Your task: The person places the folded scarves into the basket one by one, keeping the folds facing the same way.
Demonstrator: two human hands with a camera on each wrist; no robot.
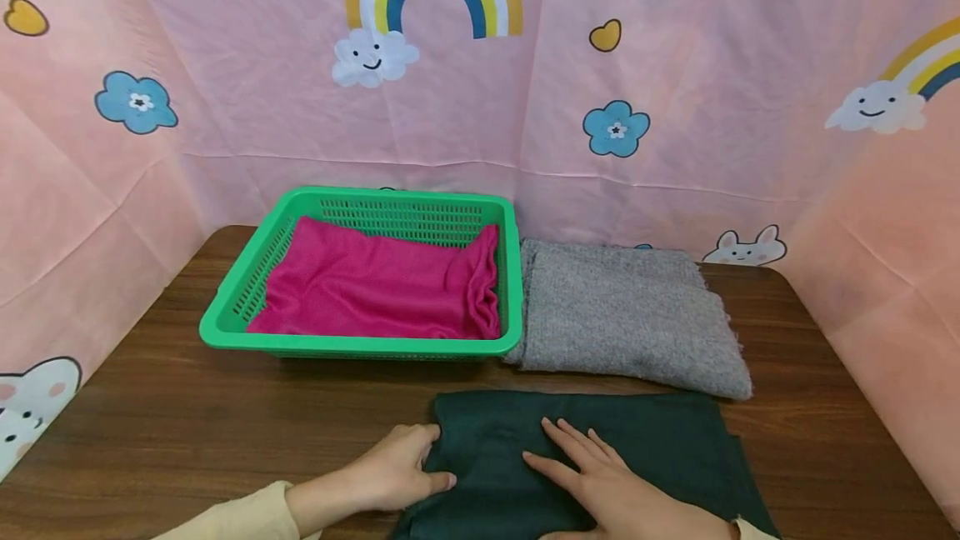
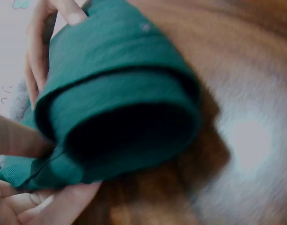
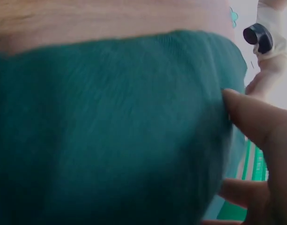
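A dark green cloth [image 1: 660, 432], folded in layers, lies on the table at the front. At its left edge my left hand [image 1: 405, 469] pinches the layers, thumb above and fingers curled under, as the left wrist view shows. There the fold of the cloth [image 2: 110, 56] stands up as a wide open loop. My right hand [image 1: 618, 490] rests on top of the cloth with its fingers spread and straight. The right wrist view has the cloth [image 3: 120, 122] filling most of the frame, with the right fingers [image 3: 255, 117] against it.
Behind the cloth stands a green plastic basket [image 1: 360, 346] holding a bright pink cloth [image 1: 375, 286]. A folded grey knitted cloth [image 1: 622, 311] lies right beside the basket. Pink printed fabric [image 1: 465, 115] hangs round the wooden table [image 1: 150, 407] on the back and both sides.
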